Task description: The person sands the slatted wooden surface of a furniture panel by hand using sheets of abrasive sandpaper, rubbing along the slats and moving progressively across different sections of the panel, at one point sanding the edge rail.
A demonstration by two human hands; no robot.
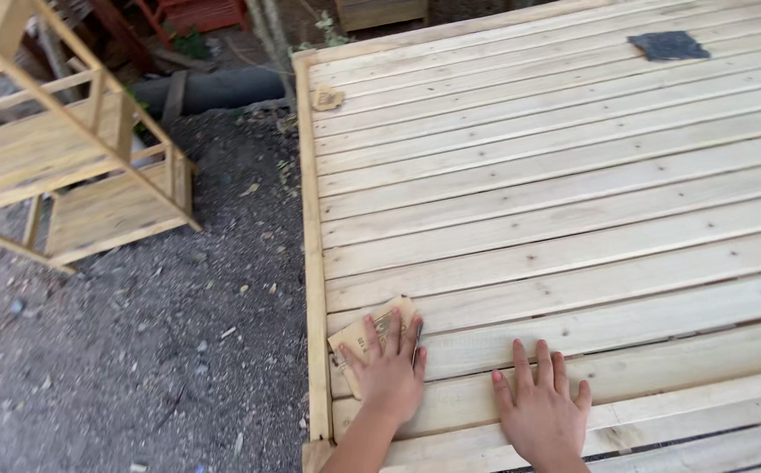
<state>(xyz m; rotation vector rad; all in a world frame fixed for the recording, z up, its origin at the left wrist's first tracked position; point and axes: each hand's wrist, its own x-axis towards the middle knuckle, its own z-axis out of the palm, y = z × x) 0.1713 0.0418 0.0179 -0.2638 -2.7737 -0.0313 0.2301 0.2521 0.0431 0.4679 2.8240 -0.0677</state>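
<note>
Single head cam, looks steeply down & fwd over slatted wood platform (555,175), close to near edge.

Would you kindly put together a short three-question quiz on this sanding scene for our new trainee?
1. True or false: the left hand presses a sheet of sandpaper flat onto the slatted wooden platform.
2. Multiple choice: the right hand is
A. gripping a hammer
B. lying flat with spread fingers on a slat, holding nothing
C. lifting the dark sandpaper piece
3. Fill the gap: the wooden shelf frame stands on the ____ ground beside the platform's left edge.

Key: 1 true; 2 B; 3 gravel (bare dirt).
</note>
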